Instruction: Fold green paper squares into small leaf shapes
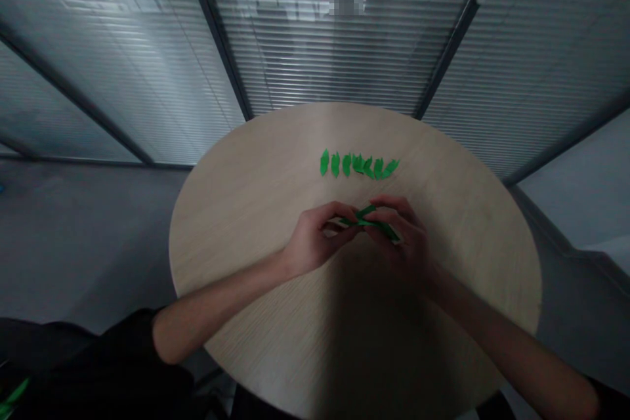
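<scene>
My left hand (pixel 313 240) pinches one end of a thin green folded strip, perhaps paper (pixel 367 211), above the middle of the table. On the other side, my right hand (pixel 406 244) has its thumb and fingers closed on the same green piece, part of which sticks out under the fingers. The fingers hide much of its shape. Just beyond my hands lies a row of several small green folded pieces (pixel 346 164), pointed at their ends. Those on the right of the row touch or overlap, while the left ones lie apart.
The round light-wood table (pixel 236 223) stands close to glass partitions with blinds (pixel 305 59). Dark frame posts (pixel 216 33) divide the panes. More green pieces (pixel 17 395) show at the lower left edge, beside dark clothing. Grey floor (pixel 98 236) lies left of the table.
</scene>
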Action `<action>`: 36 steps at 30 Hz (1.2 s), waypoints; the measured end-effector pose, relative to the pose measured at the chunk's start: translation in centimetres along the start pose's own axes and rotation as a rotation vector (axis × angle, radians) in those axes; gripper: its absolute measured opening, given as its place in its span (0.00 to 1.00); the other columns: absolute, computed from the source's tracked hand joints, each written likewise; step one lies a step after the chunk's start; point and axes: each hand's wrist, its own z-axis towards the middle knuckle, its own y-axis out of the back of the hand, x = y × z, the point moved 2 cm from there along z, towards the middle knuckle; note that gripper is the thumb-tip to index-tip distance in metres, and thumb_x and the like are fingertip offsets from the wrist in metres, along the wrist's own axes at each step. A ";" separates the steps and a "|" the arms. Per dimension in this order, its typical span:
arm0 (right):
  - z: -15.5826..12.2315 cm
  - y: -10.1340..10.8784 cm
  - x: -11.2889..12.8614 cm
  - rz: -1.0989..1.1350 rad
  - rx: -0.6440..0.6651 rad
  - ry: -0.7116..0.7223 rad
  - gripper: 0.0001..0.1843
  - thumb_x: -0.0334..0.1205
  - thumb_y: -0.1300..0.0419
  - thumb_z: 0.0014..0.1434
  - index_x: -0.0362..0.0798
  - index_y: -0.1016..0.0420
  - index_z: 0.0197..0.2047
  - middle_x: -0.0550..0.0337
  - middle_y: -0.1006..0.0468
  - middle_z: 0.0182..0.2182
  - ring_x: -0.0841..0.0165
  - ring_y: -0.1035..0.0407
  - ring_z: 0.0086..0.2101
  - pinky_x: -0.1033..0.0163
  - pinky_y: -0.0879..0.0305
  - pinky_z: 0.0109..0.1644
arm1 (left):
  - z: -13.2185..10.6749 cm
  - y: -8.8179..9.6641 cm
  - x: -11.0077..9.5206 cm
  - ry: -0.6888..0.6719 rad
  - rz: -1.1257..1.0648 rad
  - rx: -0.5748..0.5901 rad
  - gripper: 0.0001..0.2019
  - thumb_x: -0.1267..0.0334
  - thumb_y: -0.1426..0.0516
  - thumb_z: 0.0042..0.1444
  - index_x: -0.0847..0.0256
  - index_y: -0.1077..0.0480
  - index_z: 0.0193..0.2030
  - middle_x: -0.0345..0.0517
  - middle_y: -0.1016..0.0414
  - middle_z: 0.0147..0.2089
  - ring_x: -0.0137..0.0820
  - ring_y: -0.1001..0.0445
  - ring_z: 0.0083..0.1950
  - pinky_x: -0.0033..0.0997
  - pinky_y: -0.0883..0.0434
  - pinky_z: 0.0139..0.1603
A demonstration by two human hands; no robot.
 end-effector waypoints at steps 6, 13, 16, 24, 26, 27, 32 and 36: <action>0.0 -0.1 -0.2 0.036 -0.048 -0.053 0.06 0.33 0.36 0.69 0.54 0.20 0.47 0.52 0.24 0.51 0.61 0.25 0.51 0.52 0.23 0.54 | 0.0 -0.2 0.1 0.075 -0.117 -0.013 0.08 0.64 0.32 0.59 0.64 0.24 0.41 0.50 0.16 0.45 0.29 0.16 0.38 0.24 0.18 0.37; 0.0 -0.4 -0.5 0.083 -0.060 -0.098 0.07 0.37 0.34 0.68 0.56 0.19 0.49 0.52 0.24 0.50 0.59 0.24 0.50 0.48 0.21 0.53 | 0.1 -0.2 0.5 0.106 -0.181 -0.047 0.12 0.58 0.32 0.61 0.64 0.25 0.44 0.53 0.16 0.49 0.33 0.15 0.42 0.29 0.15 0.39; 0.1 -0.3 -0.4 0.087 -0.049 -0.119 0.06 0.38 0.36 0.70 0.55 0.19 0.49 0.52 0.23 0.50 0.59 0.24 0.50 0.49 0.21 0.53 | 0.2 -0.2 0.5 0.098 -0.198 -0.034 0.13 0.57 0.33 0.62 0.63 0.26 0.45 0.54 0.16 0.50 0.34 0.15 0.44 0.31 0.14 0.40; 0.4 -0.1 0.2 0.091 -0.055 -0.083 0.06 0.35 0.35 0.69 0.54 0.21 0.48 0.52 0.24 0.51 0.58 0.26 0.54 0.47 0.24 0.57 | -0.2 -0.2 0.1 0.051 -0.037 0.008 0.08 0.60 0.37 0.66 0.63 0.26 0.45 0.54 0.16 0.51 0.30 0.15 0.39 0.30 0.14 0.40; 0.4 -0.2 0.2 0.095 -0.064 -0.081 0.05 0.34 0.35 0.68 0.54 0.21 0.46 0.52 0.24 0.52 0.59 0.26 0.53 0.48 0.23 0.56 | -0.2 -0.2 0.1 0.040 -0.044 0.001 0.08 0.60 0.36 0.65 0.62 0.26 0.45 0.53 0.16 0.51 0.30 0.15 0.40 0.29 0.15 0.40; 0.4 -0.2 0.2 0.094 -0.067 -0.081 0.05 0.34 0.35 0.69 0.54 0.21 0.45 0.52 0.24 0.51 0.59 0.26 0.53 0.48 0.23 0.56 | -0.2 -0.2 0.2 0.040 -0.060 -0.006 0.08 0.60 0.36 0.65 0.62 0.26 0.44 0.53 0.16 0.51 0.31 0.15 0.41 0.28 0.15 0.40; 0.3 -0.3 0.5 0.072 -0.102 -0.106 0.04 0.34 0.36 0.69 0.54 0.22 0.43 0.52 0.22 0.49 0.59 0.25 0.50 0.47 0.23 0.53 | 0.1 -0.2 0.3 0.114 -0.097 -0.045 0.12 0.56 0.33 0.63 0.62 0.27 0.42 0.46 0.17 0.39 0.28 0.18 0.33 0.24 0.18 0.32; 0.2 -0.3 0.6 0.067 -0.116 -0.136 0.04 0.34 0.37 0.68 0.53 0.23 0.42 0.53 0.23 0.47 0.62 0.24 0.47 0.52 0.23 0.50 | 0.2 -0.2 0.4 0.148 -0.167 -0.048 0.15 0.53 0.31 0.60 0.62 0.27 0.41 0.46 0.18 0.37 0.29 0.18 0.33 0.25 0.17 0.32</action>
